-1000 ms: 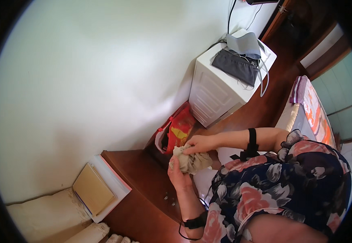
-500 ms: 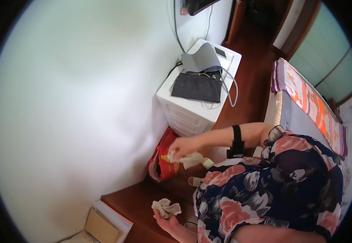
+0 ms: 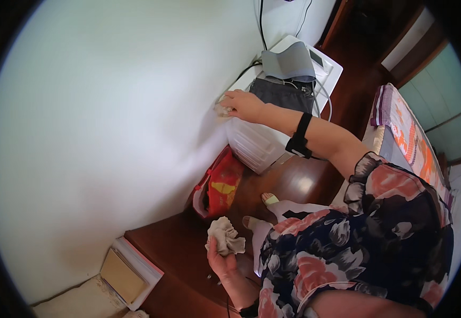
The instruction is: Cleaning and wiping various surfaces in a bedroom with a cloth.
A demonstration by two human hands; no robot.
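Observation:
My right hand [image 3: 244,106], a black band on its forearm, reaches to the wall beside the back edge of a white box-shaped unit [image 3: 257,146]. Its fingers are closed over a pale cloth [image 3: 223,108], mostly covered by the hand, which appears to be against the wall. Lower in the view, my left hand [image 3: 223,263] holds up a crumpled beige cloth [image 3: 224,236]. On the unit lie a dark grey pouch [image 3: 282,95] and a curved grey cuff-like piece [image 3: 289,60] with a grey tube.
A red bag [image 3: 221,183] stands on the brown floor [image 3: 294,177] against the wall. Books or folders [image 3: 125,273] lie by the wall at lower left. A bed with a patterned cover [image 3: 408,127] is at right. Cables hang down the wall [image 3: 108,132].
My right hand has gone from above the red bag up to the wall by the white unit, carrying its cloth. My left hand has risen slightly with its cloth. The view has shifted.

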